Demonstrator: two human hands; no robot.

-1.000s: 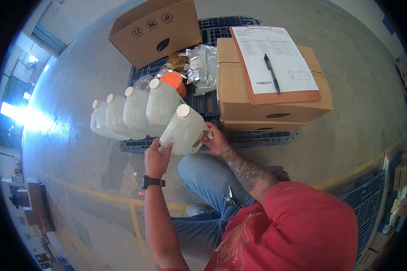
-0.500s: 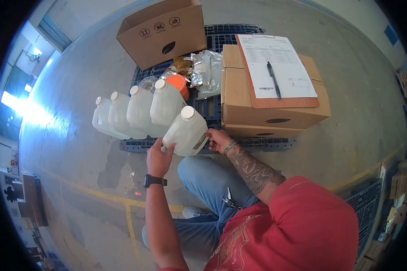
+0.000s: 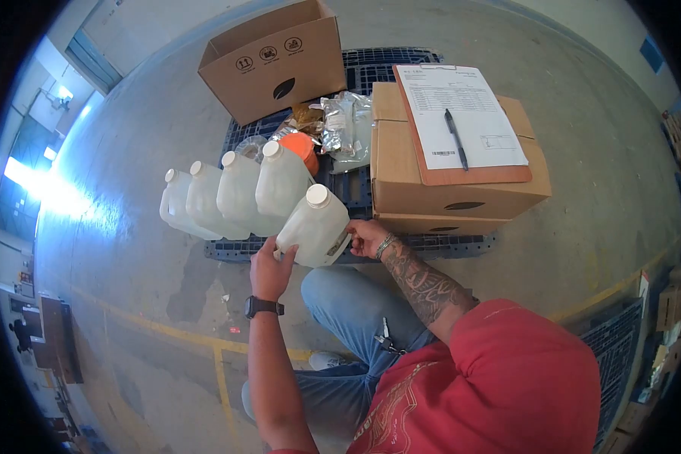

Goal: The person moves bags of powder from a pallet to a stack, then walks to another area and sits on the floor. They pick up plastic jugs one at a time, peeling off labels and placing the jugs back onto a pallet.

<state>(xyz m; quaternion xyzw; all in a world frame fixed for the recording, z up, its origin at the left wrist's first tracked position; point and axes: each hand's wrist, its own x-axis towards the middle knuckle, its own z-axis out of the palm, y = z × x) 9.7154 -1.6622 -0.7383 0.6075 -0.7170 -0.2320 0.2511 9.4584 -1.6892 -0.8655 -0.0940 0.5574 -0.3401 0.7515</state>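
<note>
A translucent white jug (image 3: 314, 227) with a white cap is tilted between my two hands, a dark label on its lower right side. My left hand (image 3: 272, 268), with a watch on the wrist, grips the jug's left edge between thumb and fingers. At its right edge, the fingers of my right hand (image 3: 367, 238) are closed on the jug. Several similar capped jugs (image 3: 238, 193) stand in a row to the left. Behind them lie an orange lid-like round item (image 3: 301, 150) and silvery plastic pouches (image 3: 340, 125).
An open cardboard box (image 3: 276, 64) stands at the back of a dark blue pallet (image 3: 469, 246). On the right, a closed carton (image 3: 461, 197) carries a clipboard (image 3: 477, 175) with a printed sheet and a black pen (image 3: 456, 138). Another pallet (image 3: 609, 356) is at the far right.
The view has shifted slightly, so the objects appear a little lower. Both hands remain on the jug, with little change in their hold.
</note>
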